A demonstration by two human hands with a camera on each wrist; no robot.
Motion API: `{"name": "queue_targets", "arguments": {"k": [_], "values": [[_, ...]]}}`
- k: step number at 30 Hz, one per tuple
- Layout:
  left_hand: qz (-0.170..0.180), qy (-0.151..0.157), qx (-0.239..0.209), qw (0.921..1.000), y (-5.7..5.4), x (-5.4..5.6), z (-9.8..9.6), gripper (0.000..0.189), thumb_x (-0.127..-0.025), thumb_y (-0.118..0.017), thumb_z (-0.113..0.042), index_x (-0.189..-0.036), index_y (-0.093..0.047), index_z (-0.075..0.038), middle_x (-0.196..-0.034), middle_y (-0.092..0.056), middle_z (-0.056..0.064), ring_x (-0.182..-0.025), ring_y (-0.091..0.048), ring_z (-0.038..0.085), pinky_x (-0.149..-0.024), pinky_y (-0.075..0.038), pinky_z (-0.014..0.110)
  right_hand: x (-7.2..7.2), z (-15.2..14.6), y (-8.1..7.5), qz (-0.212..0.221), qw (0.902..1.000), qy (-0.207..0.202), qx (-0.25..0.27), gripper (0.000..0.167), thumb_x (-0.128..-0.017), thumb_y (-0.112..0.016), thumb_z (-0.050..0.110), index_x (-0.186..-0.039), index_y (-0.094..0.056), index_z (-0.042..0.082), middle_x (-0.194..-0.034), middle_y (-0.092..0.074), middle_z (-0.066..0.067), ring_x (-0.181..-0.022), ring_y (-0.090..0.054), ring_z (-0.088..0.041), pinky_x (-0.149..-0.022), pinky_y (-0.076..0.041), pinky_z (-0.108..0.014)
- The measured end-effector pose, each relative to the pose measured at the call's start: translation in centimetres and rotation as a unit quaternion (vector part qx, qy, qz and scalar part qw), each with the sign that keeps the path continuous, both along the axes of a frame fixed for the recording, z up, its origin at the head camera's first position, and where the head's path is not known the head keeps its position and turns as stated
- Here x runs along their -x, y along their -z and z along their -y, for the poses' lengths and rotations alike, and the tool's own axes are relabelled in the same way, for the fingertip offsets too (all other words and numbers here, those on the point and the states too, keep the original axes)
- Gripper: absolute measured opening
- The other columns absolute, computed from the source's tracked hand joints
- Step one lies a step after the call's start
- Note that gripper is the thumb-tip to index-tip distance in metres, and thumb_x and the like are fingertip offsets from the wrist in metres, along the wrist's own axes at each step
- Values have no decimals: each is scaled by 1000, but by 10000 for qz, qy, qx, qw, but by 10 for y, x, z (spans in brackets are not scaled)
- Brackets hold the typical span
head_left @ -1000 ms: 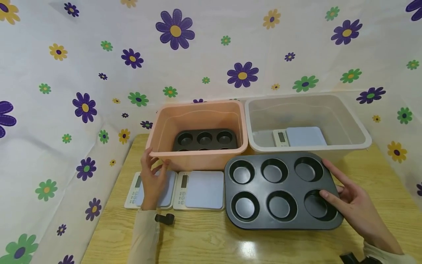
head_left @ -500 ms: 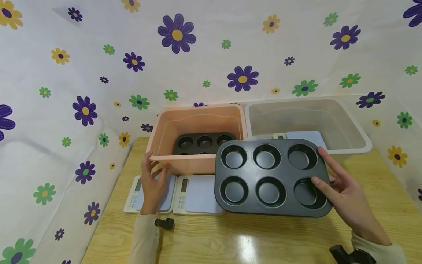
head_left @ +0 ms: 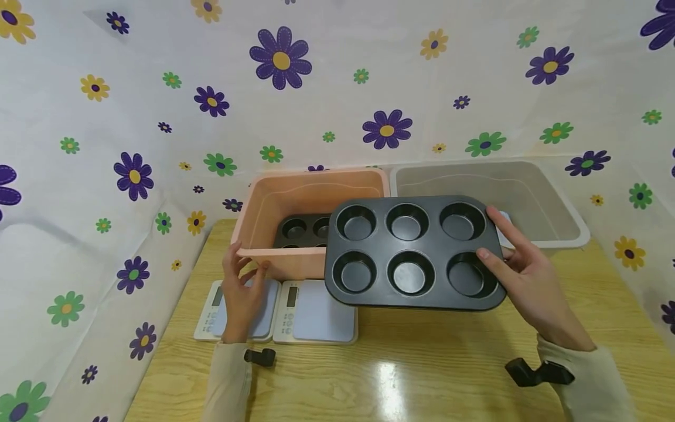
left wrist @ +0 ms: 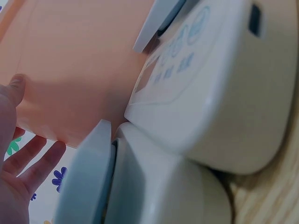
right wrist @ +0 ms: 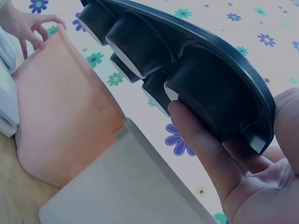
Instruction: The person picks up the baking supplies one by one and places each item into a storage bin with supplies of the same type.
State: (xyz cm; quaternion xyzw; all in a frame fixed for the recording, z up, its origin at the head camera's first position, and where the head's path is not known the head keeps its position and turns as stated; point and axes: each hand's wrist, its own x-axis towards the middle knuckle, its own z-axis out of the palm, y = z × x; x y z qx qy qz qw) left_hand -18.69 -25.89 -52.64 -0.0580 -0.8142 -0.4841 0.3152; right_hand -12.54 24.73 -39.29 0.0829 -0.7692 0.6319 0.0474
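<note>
A dark muffin tin (head_left: 382, 249) hangs above the table, overlapping the front of both bins in the head view. My right hand (head_left: 529, 287) grips its right end, thumb on top by a cup and fingers beneath; the right wrist view shows the cup undersides (right wrist: 215, 98). My left hand (head_left: 242, 302) holds the front left corner of the peach bin (head_left: 287, 266), its thumb (left wrist: 16, 88) against the front wall and the other fingers around the side. Inside that bin lies a second muffin tin (head_left: 295, 230), partly hidden by the held one.
Two kitchen scales stand side by side before the peach bin: a left scale (head_left: 213, 313) partly under my left hand, and a right scale (head_left: 324, 316). A grey bin (head_left: 554, 199) adjoins on the right, with a mostly hidden scale (head_left: 505, 220) inside. Flowered cloth hangs behind.
My right hand has raised the muffin tin and carried it left, from in front of the grey bin toward the peach bin. The left hand stays at the peach bin's corner.
</note>
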Motion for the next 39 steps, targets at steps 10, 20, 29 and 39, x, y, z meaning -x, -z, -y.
{"name": "queue_targets", "arguments": {"k": [10, 20, 29, 39], "values": [[8, 76, -86, 9999, 0, 4, 1, 77, -96, -80, 3, -162, -42, -10, -149, -61, 25, -129, -69, 21, -98, -61, 20, 32, 21, -14, 208, 9950, 310, -922, 75, -111, -67, 25, -173, -28, 40, -62, -32, 11, -54, -34, -15, -49, -33, -37], [-38, 11, 6, 10000, 1, 3, -3, 80, -93, -82, 5, -161, -42, -8, -150, -60, 24, -126, -69, 35, -97, -63, 25, 65, 48, -25, 228, 9981, -128, -562, 75, -110, -67, 26, -175, -28, 31, -80, -74, 15, -68, -60, -4, -53, -42, -28], [85, -118, -80, 9999, 4, 3, 2, 80, -93, -82, 5, -161, -41, -8, -150, -61, 23, -126, -69, 36, -96, -66, 39, 93, 78, -24, 739, 9855, -897, 1235, 80, -110, -64, 13, -177, -19, 19, -100, -84, 7, -84, -82, -10, -73, -66, -21], [70, -20, -100, 9999, 0, 1, -2, 80, -95, -80, 4, -162, -40, -9, -150, -61, 25, -125, -68, 37, -97, -63, 24, 116, 100, -27, 1138, 9832, -939, 1078, 81, -111, -62, 15, -177, -16, 22, -103, -81, 5, -87, -81, -7, -82, -67, -24]]}}
